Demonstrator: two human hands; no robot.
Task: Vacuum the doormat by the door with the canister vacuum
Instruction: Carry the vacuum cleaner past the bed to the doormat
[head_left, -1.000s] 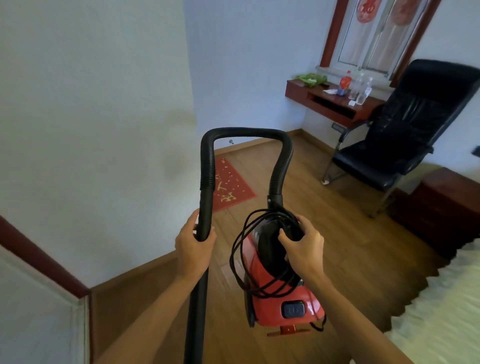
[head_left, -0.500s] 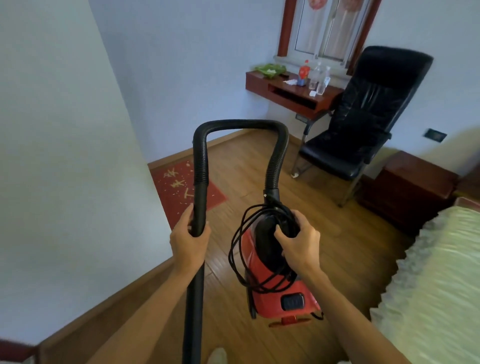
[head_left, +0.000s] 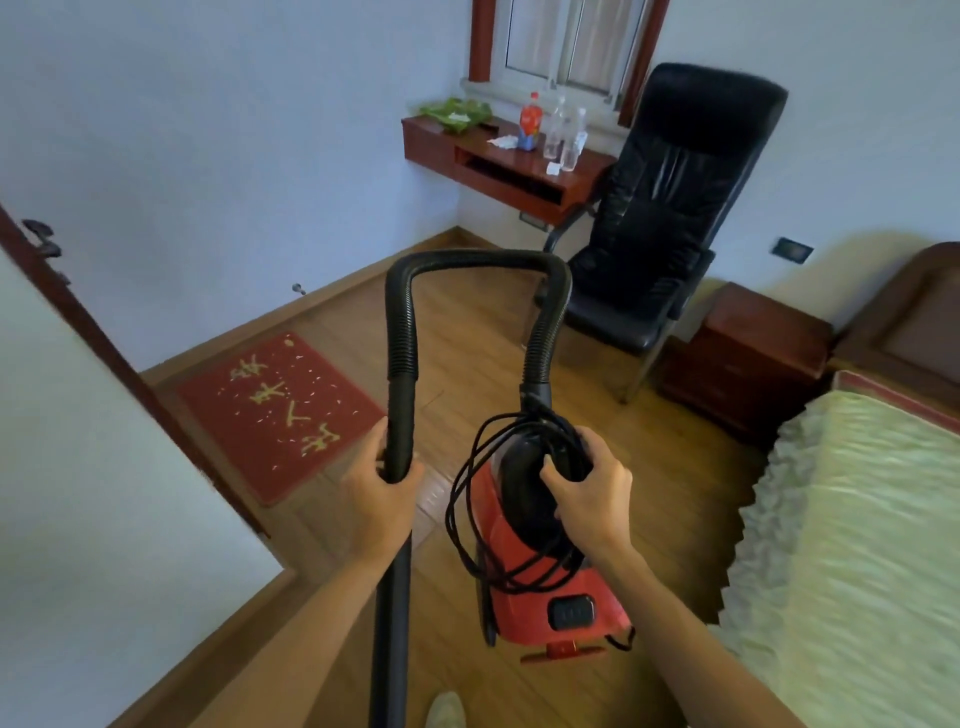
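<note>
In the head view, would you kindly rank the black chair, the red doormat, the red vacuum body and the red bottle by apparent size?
Largest to smallest as they appear:
1. Black chair
2. Red doormat
3. Red vacuum body, though it sits nearest the camera, so it looks bigger than it truly is
4. Red bottle, clearly smallest, but also farthest

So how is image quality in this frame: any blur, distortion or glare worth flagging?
Head view: wide-angle bending bows the door frame and walls; light motion softness at the edges, but both hands, left hand and right hand, and the red doormat read clearly; window daylight glints off the desk; the bed edge looks jagged.
</note>
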